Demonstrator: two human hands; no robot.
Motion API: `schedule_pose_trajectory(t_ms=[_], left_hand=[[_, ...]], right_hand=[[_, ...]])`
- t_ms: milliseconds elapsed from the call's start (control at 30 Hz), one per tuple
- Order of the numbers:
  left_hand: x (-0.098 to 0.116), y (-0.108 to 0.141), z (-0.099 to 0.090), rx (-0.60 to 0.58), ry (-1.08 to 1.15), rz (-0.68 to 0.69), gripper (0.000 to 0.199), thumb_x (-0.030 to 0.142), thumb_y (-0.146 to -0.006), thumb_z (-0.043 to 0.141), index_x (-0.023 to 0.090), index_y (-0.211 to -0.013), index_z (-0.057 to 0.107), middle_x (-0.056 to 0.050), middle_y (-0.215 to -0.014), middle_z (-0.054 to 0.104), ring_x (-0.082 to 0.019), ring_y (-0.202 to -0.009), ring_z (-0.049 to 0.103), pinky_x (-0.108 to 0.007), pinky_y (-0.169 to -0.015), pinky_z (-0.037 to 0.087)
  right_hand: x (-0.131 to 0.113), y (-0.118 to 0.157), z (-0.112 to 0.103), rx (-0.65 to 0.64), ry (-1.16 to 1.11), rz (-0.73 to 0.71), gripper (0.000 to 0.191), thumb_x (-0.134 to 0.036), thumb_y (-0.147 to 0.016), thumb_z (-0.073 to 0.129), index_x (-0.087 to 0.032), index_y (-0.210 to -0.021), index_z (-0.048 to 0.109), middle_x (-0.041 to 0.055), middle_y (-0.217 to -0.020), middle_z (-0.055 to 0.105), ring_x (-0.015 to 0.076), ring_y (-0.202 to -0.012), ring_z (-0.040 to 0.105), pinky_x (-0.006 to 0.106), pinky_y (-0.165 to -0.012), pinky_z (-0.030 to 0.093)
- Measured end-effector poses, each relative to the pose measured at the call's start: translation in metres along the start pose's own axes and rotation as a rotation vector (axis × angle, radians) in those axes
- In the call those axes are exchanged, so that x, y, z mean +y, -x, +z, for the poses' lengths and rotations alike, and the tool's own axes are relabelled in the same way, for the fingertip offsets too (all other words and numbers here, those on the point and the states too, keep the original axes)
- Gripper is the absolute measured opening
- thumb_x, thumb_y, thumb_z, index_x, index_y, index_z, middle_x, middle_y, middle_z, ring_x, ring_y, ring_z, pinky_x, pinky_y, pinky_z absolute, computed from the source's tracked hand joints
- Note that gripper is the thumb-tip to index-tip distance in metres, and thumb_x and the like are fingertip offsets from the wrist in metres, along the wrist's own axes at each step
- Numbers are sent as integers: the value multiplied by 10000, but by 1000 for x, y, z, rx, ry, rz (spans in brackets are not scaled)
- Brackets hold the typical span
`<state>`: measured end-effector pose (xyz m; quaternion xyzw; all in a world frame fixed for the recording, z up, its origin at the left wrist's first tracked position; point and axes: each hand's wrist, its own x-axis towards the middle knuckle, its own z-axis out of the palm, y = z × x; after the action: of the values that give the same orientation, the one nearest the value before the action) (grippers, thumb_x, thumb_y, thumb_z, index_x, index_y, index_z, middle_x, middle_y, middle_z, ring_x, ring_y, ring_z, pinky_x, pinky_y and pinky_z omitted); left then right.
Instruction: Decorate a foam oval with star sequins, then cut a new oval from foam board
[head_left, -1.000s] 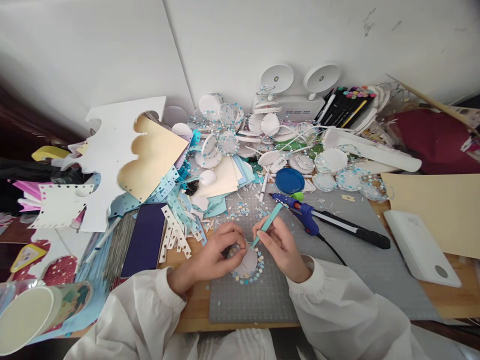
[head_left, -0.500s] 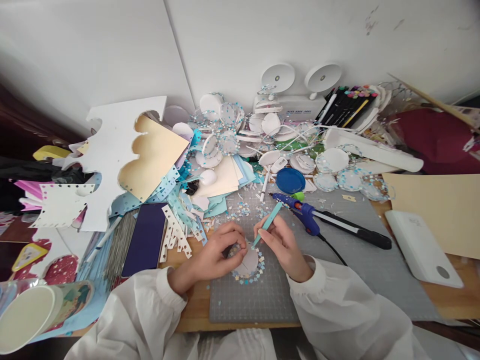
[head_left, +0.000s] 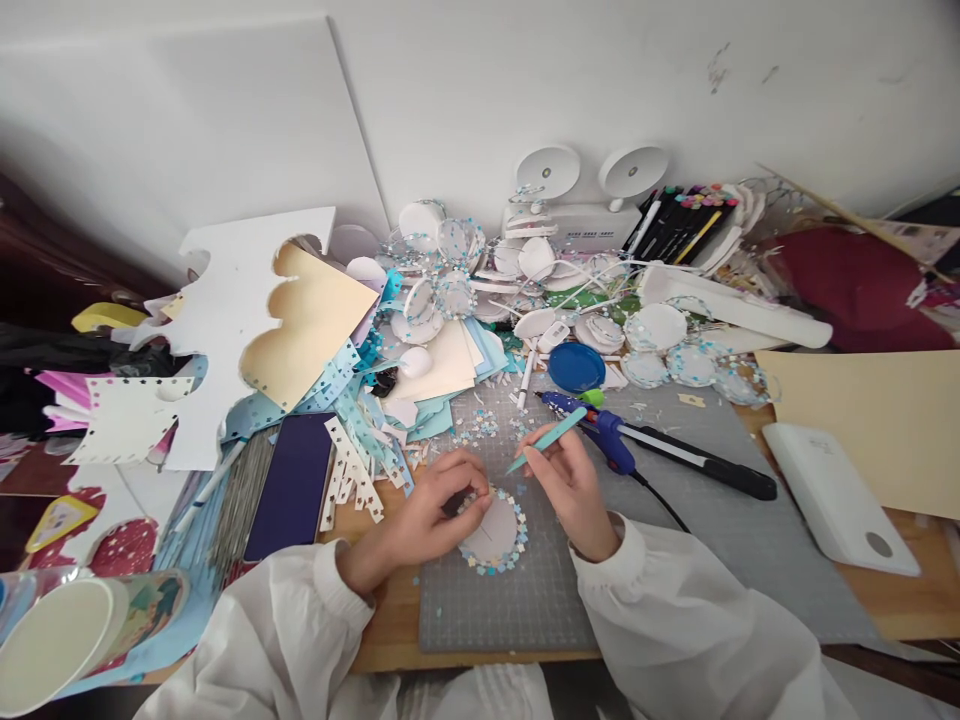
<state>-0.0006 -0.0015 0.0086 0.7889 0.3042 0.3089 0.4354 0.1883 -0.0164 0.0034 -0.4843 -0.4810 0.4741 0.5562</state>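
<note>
My left hand (head_left: 442, 508) has its thumb and forefinger pinched at the upper left rim of a round white disc (head_left: 491, 535). Small blue, white and cream paper stars ring the disc's edge. A dark thin line runs over the disc's face. Teal tweezers (head_left: 546, 440) are gripped in my right hand (head_left: 568, 487), their points aimed down and left, just above the disc and apart from it. Whether the tips hold a star is too small to see. Loose paper stars (head_left: 480, 428) lie scattered on the grey cutting mat (head_left: 517, 620) beyond my hands.
A blue glue gun (head_left: 611, 440) and a black-handled cutter (head_left: 720, 473) lie at the right. Behind sit a blue lid (head_left: 576, 367) and several star-trimmed discs (head_left: 694, 363). To the left are a phone (head_left: 291, 488), punched paper strips (head_left: 352, 475) and a paper cup (head_left: 60, 640).
My right hand has lifted the tweezers away from the disc's upper edge and tilted them flatter. My left hand stays at the disc's rim. The view has shifted slightly.
</note>
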Motion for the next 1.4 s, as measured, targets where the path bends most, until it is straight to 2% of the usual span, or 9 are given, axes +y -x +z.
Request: schedule_pose_trajectory(t_ms=[267,433,600,700,867,1000,1167,1300,1400], left_hand=[[-2,-1,3,32,-7,-49,98,207,-891,487,174,-804,521,-41,-861,549,-148,-831,520,-276,-746,415],[-3,-2,3,37,0,-65,127,225,-899,474,171,-793,519,-37,-850,544,-142,-815,516,-268,-732,414],[-3,-3,3,60,-5,-69,154,248,-907,461,171,-784,512,-39,-828,538,-152,-819,513,-284,-744,421],[-2,-4,3,80,-26,-71,167,258,-906,463,170,-773,511,-38,-818,534,-150,-801,506,-283,-737,419],[-1,-5,2,102,-50,-100,182,274,-910,463,173,-768,514,-35,-824,537,-148,-797,499,-279,-736,411],[-2,-4,2,114,-50,-116,191,271,-919,456,171,-770,520,-30,-807,533,-148,-804,492,-281,-740,399],[-3,-3,2,117,-18,-130,161,246,-920,459,173,-790,520,-25,-822,514,-142,-818,490,-275,-748,392],[-5,-2,3,205,16,-167,182,281,-920,467,177,-779,514,-23,-822,505,-141,-805,486,-268,-723,395],[-5,-4,4,281,50,-200,196,322,-916,479,176,-794,526,-23,-822,503,-132,-763,475,-255,-678,391]], right_hand=[[1,-4,-1,9,-27,-97,180,-293,-837,627,-225,-816,462,21,-842,546,134,-690,533,279,-613,457],[5,-2,1,24,70,-193,157,-294,-855,601,-221,-791,477,15,-816,544,148,-736,551,284,-648,469],[9,-2,0,11,167,-253,96,-295,-859,588,-216,-805,582,34,-787,587,181,-760,561,332,-703,463],[8,-2,-2,23,226,-272,100,-281,-868,575,-220,-892,650,45,-828,616,180,-758,557,340,-717,455],[10,3,-5,6,222,-239,248,-286,-951,421,-229,-1100,611,5,-713,575,139,-619,528,302,-625,450],[14,10,-11,-119,170,-188,240,-279,-962,390,-227,-1038,611,-3,-688,585,123,-565,497,283,-579,432],[7,20,-15,-209,148,-126,172,-265,-947,421,-224,-981,585,8,-724,595,127,-612,515,281,-606,432],[3,23,-11,-236,187,-90,144,-279,-872,558,-230,-1003,522,-13,-702,539,128,-594,498,269,-563,420],[6,21,-8,-220,210,-73,120,-281,-846,590,-230,-934,527,-24,-666,525,123,-564,478,259,-532,402]])
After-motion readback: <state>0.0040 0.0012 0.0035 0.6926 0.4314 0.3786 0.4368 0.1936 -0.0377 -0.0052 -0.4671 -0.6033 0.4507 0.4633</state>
